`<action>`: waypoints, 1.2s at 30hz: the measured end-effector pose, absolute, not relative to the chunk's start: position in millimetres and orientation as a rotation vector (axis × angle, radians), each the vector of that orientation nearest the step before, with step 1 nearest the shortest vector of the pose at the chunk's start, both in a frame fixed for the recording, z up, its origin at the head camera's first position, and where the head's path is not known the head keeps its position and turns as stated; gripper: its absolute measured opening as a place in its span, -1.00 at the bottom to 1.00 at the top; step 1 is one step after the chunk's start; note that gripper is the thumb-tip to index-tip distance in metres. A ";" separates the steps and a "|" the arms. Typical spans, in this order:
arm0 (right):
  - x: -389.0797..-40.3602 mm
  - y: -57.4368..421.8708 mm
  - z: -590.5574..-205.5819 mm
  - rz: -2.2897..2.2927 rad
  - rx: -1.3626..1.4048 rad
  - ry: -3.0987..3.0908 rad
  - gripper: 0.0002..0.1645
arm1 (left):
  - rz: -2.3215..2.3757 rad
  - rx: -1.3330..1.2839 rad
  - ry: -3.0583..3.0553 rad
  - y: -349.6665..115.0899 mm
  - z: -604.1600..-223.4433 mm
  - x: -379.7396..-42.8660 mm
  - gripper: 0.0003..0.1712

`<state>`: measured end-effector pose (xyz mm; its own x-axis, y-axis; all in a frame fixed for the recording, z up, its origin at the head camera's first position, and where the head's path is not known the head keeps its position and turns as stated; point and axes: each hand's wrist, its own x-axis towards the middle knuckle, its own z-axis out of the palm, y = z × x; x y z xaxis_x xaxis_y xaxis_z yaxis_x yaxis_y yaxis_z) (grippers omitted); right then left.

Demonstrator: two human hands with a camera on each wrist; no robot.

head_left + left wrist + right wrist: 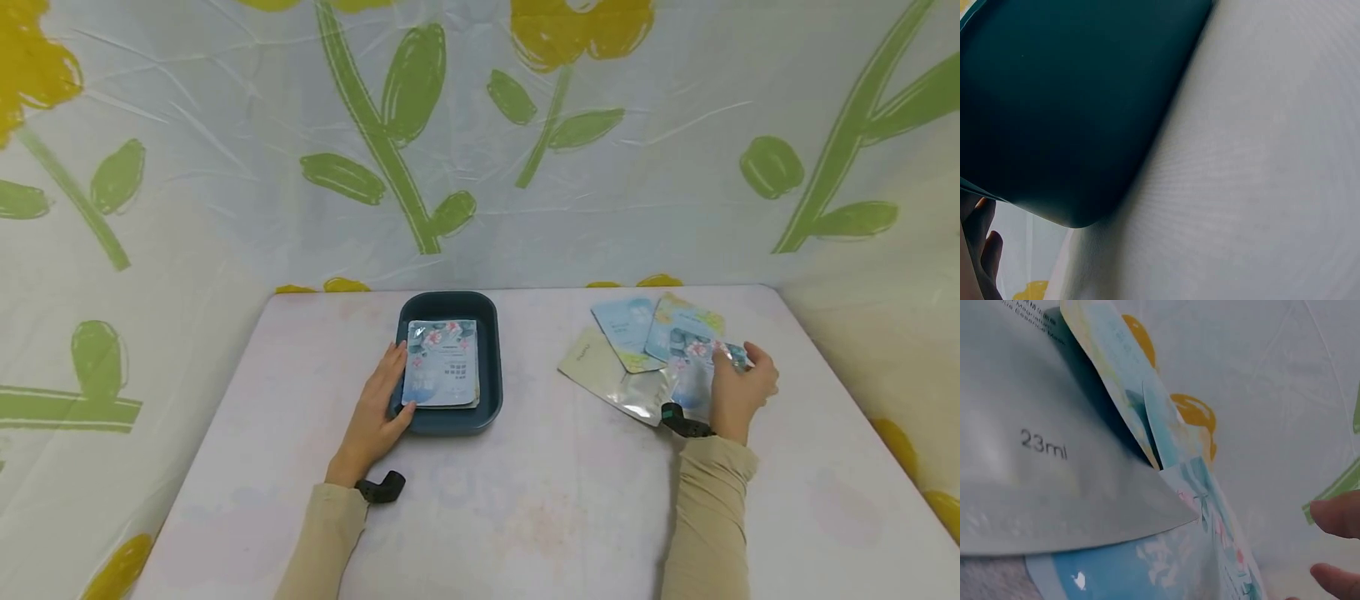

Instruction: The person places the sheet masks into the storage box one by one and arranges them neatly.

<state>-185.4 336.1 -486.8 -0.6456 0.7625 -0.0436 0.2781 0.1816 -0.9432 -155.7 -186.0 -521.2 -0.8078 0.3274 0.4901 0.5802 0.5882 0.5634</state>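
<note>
A dark blue-green tray (491, 358) holds a small stack of sachets, topped by a floral sheet mask packet (442, 367). My left hand (377, 408) rests against the tray's left side with fingers extended; the left wrist view shows the tray wall (1072, 112) and a few fingers (991, 250). To the right, my right hand (738, 387) is at the upper right corner of another floral mask packet (690, 375). In the right wrist view its fingertips (1338, 515) are spread, with a gap between them and the packet (1172, 562).
Beside that packet lie a silver-beige sachet (600, 375) marked 23ml, a light blue packet (626, 325) and a blue-yellow packet (682, 321), overlapping in a fan. A flower-patterned curtain (525, 225) stands behind the pale table (525, 517).
</note>
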 end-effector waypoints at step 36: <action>-169.8 355.6 -495.4 1.266 -1.113 -2.151 -0.49 | -1.059 -0.740 -2.478 -186.6 -520.0 -154.8 -0.09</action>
